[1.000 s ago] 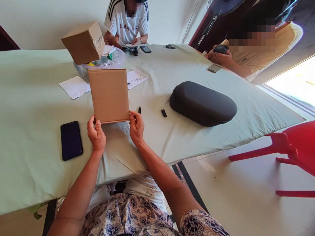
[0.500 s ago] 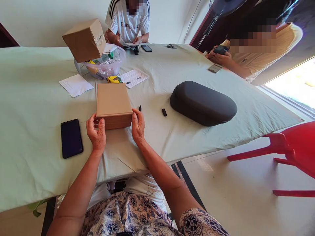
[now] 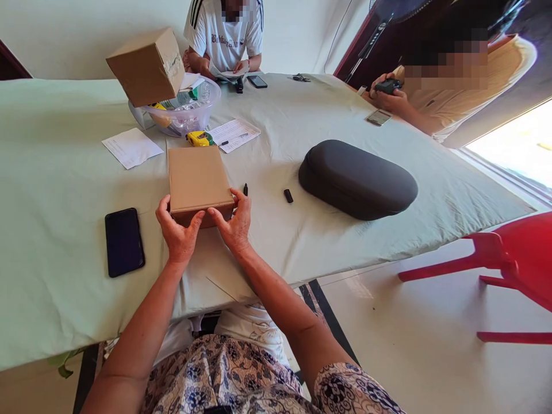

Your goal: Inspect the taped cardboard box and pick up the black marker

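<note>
A closed brown cardboard box [image 3: 199,177] rests on the cloth-covered table in front of me. My left hand [image 3: 179,233] grips its near left corner, fingers along the left side and thumb on the front face. At the near right corner, my right hand [image 3: 236,224] holds the box the same way. Both thumbs point inward along the front, with a small gap between their tips. A black phone [image 3: 125,241] lies left of my left hand. Just beyond my right hand is a small black pen-like piece [image 3: 245,189].
A dark oblong case [image 3: 357,179] and a small black cap [image 3: 288,196] lie to the right. Behind the box are a yellow tape measure [image 3: 200,138], papers [image 3: 133,148] and a plastic basin [image 3: 190,122] with a tilted carton [image 3: 146,66]. Two people sit beyond; a red chair [image 3: 517,259] stands right.
Both thumbs have slid inward along the front of the box and come closer together. The near edge of the box seems slightly shifted; the surroundings stay as they were.
</note>
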Action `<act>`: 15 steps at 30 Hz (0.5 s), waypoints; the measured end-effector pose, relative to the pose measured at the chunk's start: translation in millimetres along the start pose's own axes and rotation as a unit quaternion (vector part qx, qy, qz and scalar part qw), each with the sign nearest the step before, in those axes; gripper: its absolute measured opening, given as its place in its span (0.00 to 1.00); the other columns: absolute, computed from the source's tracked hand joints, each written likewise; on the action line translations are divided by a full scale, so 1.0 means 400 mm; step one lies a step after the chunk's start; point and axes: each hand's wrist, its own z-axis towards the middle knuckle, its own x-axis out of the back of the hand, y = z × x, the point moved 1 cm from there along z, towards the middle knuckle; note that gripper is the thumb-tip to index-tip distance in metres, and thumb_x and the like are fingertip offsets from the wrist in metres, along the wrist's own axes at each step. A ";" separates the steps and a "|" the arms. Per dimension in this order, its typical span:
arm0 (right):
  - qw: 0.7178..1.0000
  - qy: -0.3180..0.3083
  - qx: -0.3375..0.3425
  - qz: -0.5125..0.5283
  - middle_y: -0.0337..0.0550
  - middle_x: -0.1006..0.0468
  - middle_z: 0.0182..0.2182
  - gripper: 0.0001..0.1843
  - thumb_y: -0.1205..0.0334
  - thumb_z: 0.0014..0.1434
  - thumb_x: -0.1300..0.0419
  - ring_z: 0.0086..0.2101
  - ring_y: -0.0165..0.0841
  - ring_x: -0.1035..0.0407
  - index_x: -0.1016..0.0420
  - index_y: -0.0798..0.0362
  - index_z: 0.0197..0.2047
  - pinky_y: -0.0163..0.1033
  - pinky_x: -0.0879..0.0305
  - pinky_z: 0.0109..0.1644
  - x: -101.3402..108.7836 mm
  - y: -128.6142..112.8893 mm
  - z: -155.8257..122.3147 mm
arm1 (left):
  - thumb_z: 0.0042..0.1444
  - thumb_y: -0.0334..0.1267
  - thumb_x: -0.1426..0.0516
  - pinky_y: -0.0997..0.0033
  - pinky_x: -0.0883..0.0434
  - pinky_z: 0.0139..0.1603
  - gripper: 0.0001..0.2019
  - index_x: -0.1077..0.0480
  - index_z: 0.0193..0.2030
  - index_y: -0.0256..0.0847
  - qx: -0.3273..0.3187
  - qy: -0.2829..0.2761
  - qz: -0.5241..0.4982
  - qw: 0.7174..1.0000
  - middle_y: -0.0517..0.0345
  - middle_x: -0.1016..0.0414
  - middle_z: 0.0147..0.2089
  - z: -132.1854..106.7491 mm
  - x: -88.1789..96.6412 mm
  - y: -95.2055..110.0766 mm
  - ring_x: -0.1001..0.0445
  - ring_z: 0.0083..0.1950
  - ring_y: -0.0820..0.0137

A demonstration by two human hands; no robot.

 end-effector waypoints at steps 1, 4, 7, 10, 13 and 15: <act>1.000 0.000 0.000 0.000 0.46 0.29 0.46 0.36 0.40 0.53 0.31 0.43 0.38 0.34 0.33 0.45 0.60 0.45 0.33 0.49 0.000 -0.001 0.000 | 0.49 0.63 0.34 0.55 0.36 0.68 0.44 0.41 0.65 0.40 0.000 0.003 0.003 1.000 0.40 0.34 0.62 0.001 0.000 -0.002 0.33 0.66 0.54; 1.000 -0.004 -0.003 0.016 0.46 0.27 0.46 0.31 0.41 0.57 0.34 0.42 0.37 0.34 0.32 0.44 0.59 0.44 0.32 0.47 -0.001 0.002 0.001 | 0.53 0.63 0.36 0.55 0.35 0.67 0.41 0.40 0.65 0.40 0.004 -0.002 -0.001 1.000 0.40 0.34 0.63 0.003 0.004 -0.008 0.33 0.66 0.55; 0.999 -0.018 -0.016 0.048 0.45 0.27 0.45 0.25 0.43 0.61 0.37 0.42 0.35 0.33 0.30 0.43 0.58 0.41 0.32 0.44 0.001 0.009 0.004 | 0.55 0.61 0.38 0.57 0.34 0.66 0.39 0.40 0.66 0.40 0.017 -0.016 -0.025 0.999 0.40 0.34 0.64 0.008 0.009 -0.017 0.32 0.65 0.56; 0.997 -0.027 -0.028 0.071 0.45 0.26 0.44 0.23 0.44 0.65 0.42 0.42 0.34 0.31 0.29 0.43 0.59 0.39 0.31 0.43 0.003 0.016 0.010 | 0.57 0.60 0.38 0.58 0.32 0.65 0.38 0.40 0.67 0.41 0.035 -0.026 -0.053 0.998 0.40 0.33 0.65 0.014 0.015 -0.028 0.30 0.64 0.57; 0.996 -0.033 -0.016 0.076 0.46 0.24 0.44 0.22 0.44 0.68 0.47 0.44 0.35 0.30 0.27 0.45 0.59 0.40 0.30 0.46 0.006 0.020 0.019 | 0.60 0.58 0.40 0.60 0.33 0.66 0.34 0.39 0.67 0.41 0.035 -0.030 -0.070 0.996 0.41 0.33 0.66 0.018 0.019 -0.037 0.30 0.65 0.58; 0.997 -0.036 0.002 0.072 0.46 0.22 0.46 0.23 0.44 0.70 0.50 0.46 0.35 0.30 0.27 0.45 0.59 0.42 0.31 0.51 0.007 0.023 0.024 | 0.62 0.57 0.42 0.60 0.35 0.68 0.32 0.38 0.67 0.41 0.032 -0.031 -0.082 0.996 0.41 0.33 0.66 0.020 0.023 -0.040 0.31 0.66 0.59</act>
